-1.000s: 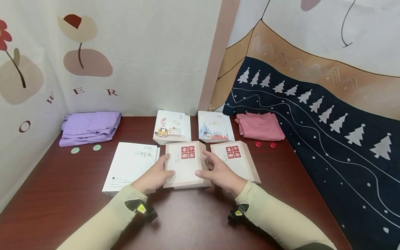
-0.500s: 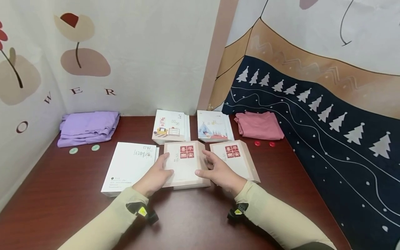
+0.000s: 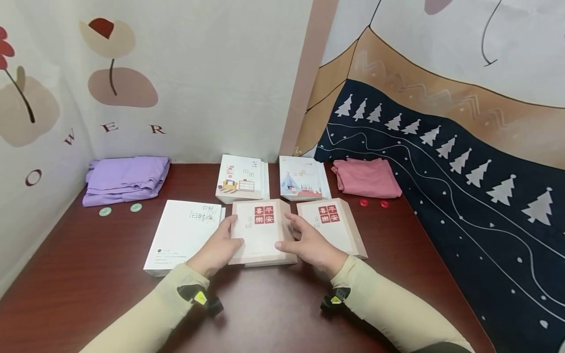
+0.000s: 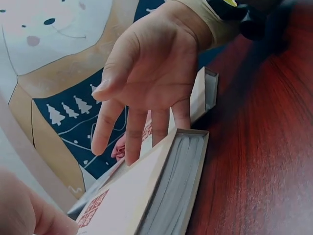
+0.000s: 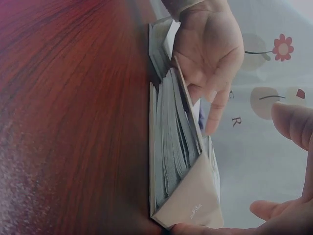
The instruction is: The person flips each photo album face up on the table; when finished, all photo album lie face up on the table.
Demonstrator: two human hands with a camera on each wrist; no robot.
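Note:
In the head view, a beige album [image 3: 259, 241] with a red square print lies in the middle of the table. My left hand [image 3: 217, 249] is at its left edge, the thumb near the cover. At the right edge is my right hand [image 3: 314, 246], thumb and fingers spread apart. The left wrist view shows the right hand [image 4: 151, 68] with straight fingers beside the album's spine side. From the right wrist, the album's front cover [image 5: 188, 110] stands slightly lifted off its pages, with the left hand [image 5: 210, 49] touching near its far edge.
A matching beige album [image 3: 337, 239] lies to the right and a white album [image 3: 178, 238] to the left. Two illustrated albums [image 3: 240, 179] stand behind. Purple cloth [image 3: 125, 180], pink cloth [image 3: 367, 178], green buttons [image 3: 136, 208] and red buttons [image 3: 384, 203] lie farther out.
The left hand shifts very slightly along the middle album's left edge, and that album barely moves left with it. The right hand stays in place.

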